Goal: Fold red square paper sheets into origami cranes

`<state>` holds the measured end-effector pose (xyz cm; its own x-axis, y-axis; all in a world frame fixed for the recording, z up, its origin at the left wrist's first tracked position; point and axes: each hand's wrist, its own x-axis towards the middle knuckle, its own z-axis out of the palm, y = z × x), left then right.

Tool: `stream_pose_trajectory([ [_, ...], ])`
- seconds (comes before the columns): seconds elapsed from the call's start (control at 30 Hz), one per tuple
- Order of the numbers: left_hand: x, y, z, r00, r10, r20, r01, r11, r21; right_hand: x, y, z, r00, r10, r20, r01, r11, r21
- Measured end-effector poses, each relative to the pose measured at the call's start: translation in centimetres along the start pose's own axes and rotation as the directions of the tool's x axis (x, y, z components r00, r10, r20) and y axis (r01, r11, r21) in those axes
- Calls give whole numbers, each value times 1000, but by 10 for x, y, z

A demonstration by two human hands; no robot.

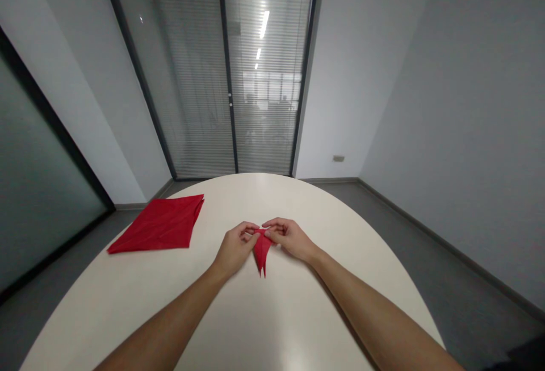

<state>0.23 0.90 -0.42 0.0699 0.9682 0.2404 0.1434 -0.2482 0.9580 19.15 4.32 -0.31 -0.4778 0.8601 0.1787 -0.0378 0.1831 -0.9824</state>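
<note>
Between my two hands is a small folded piece of red cloth (261,252), its two pointed tails hanging toward me. My left hand (237,246) pinches its upper left edge with thumb and fingers. At the upper right edge, my right hand (290,238) grips the same piece, thumb on the near face. The fingertips of both hands almost meet at the top. What lies behind the fingers is hidden. Farther left, a larger red cloth (159,224) lies folded flat, apart from both hands.
A round white table (238,325) spans the space under my arms, its curved edge on the left, far side and right. Beyond it stand glass panels with blinds (200,104) and a pale wall (340,76) with a socket (338,158). Grey floor (409,235) shows around the table.
</note>
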Motion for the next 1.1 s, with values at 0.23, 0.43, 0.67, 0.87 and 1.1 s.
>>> stream_pose_trajectory([
  [0.23, 2, -4, -1, 998, -50, 28, 52, 996, -75, -1, 1, 2, 999, 31, 30, -30, 999, -31],
  [0.43, 3, -5, -2, 996, -90, 20, 92, 991, -99, -1, -5, 3, 999, 29, 23, -28, 998, -63],
  [0.67, 2, -3, -1, 997, -76, 32, 79, 993, -86, 0, -7, 2, 1000, 13, -11, -14, 998, -66],
  [0.87, 3, -1, -4, 997, -16, -73, 17, 1000, 18, 1, 0, 2, 1000, 3, -31, -5, 998, -60],
  [1.1, 4, -5, -7, 982, 6, -188, 30, 981, 191, -3, -1, 4, 998, -45, -54, 24, 936, -352],
])
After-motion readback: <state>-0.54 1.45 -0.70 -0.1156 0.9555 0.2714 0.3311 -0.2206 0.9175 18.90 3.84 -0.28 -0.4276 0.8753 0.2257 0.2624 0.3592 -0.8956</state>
